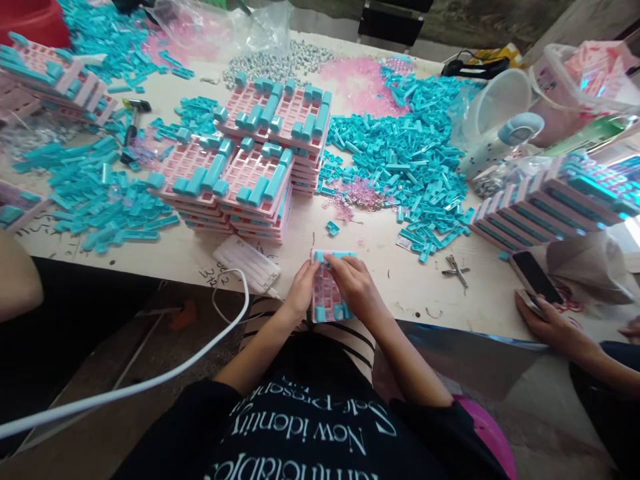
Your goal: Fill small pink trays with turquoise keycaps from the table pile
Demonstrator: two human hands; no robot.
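At the table's front edge lies a pink plastic panel (327, 293) with a grid of square openings and teal keys along its top and bottom ends. My left hand (301, 287) grips its left edge, thumb near the top corner. Bent over the panel's upper right, my right hand (356, 283) has its fingers pressed together by the teal keys. Whatever those fingertips hold, if anything, is hidden. A single loose teal piece (332, 229) rests just beyond the panel.
Stacks of similar pink panels (255, 173) stand ahead left, more (540, 200) at right. Loose teal pieces (400, 153) heap behind. A white power bank (247, 263) with cable lies left, nail clippers (456, 272) right. Another person's hand (555, 327) holds a phone (536, 277).
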